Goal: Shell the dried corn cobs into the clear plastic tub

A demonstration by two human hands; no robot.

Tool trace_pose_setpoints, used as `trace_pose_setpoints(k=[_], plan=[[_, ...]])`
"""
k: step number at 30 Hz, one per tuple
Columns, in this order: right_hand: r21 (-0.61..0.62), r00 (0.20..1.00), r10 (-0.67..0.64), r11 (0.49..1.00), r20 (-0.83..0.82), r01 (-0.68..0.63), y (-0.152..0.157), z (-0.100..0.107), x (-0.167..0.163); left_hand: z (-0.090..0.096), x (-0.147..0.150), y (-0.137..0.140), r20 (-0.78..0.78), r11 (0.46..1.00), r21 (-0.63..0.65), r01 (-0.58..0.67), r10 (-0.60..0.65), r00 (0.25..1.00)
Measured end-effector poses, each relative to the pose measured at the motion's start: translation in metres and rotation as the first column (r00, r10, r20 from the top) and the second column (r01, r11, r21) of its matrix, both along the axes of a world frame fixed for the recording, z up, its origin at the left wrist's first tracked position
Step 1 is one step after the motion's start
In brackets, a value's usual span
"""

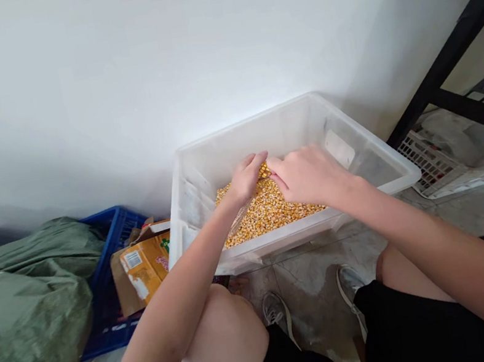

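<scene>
A short stretch of yellow corn cob (264, 170) shows between my two hands, above a translucent plastic bin (250, 118). My left hand (247, 178) is closed around the cob from the left. From the right, my right hand (309, 174) grips it with curled fingers, the thumb against the cob's end. Most of the cob is hidden by the hands. Loose corn kernels (270, 210), yellow and pale, cover the bin's bottom beneath my hands.
Left of the bin are a torn yellow carton (148, 269), a blue crate (105, 305) and a green sack (25, 306). A black metal frame (452, 44) and a white basket (436, 165) stand at the right. Behind the bin rises a white wall (154, 53).
</scene>
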State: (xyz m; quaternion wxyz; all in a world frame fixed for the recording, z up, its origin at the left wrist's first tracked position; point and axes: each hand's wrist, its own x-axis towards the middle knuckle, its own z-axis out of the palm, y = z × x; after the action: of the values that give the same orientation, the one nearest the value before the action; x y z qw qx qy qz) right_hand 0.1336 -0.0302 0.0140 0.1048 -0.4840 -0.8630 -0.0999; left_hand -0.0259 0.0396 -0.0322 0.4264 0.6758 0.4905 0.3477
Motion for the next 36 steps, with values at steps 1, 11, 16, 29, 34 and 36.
trace_pose_setpoints(k=[1,11,16,29,34,36], plan=[[-0.010,1.000,0.006,1.000,-0.012,-0.006,0.001,-0.001,0.003,0.000,0.000,0.000,0.001,1.000,0.001,0.015,-0.015,1.000],[-0.123,0.994,0.041,0.991,-0.104,-0.053,0.005,0.002,0.015,0.004,0.003,-0.003,-0.069,0.993,0.010,0.117,-0.116,0.991],[-0.126,0.984,0.060,0.989,-0.170,-0.082,0.009,0.000,0.019,0.004,0.002,-0.004,-0.076,0.989,0.041,0.144,-0.140,0.987],[-0.148,0.970,0.075,0.983,-0.231,-0.111,0.021,-0.014,0.018,0.000,-0.004,0.002,-0.263,0.991,0.067,0.114,-0.093,0.960],[-0.143,0.980,0.050,0.987,-0.193,-0.078,0.021,-0.017,0.017,-0.005,-0.006,0.005,-0.247,0.986,0.150,0.074,-0.035,0.968],[-0.121,0.984,0.035,0.991,-0.177,-0.057,0.021,-0.017,0.017,-0.008,-0.007,0.008,-0.208,0.988,0.156,-0.006,0.038,0.977]])
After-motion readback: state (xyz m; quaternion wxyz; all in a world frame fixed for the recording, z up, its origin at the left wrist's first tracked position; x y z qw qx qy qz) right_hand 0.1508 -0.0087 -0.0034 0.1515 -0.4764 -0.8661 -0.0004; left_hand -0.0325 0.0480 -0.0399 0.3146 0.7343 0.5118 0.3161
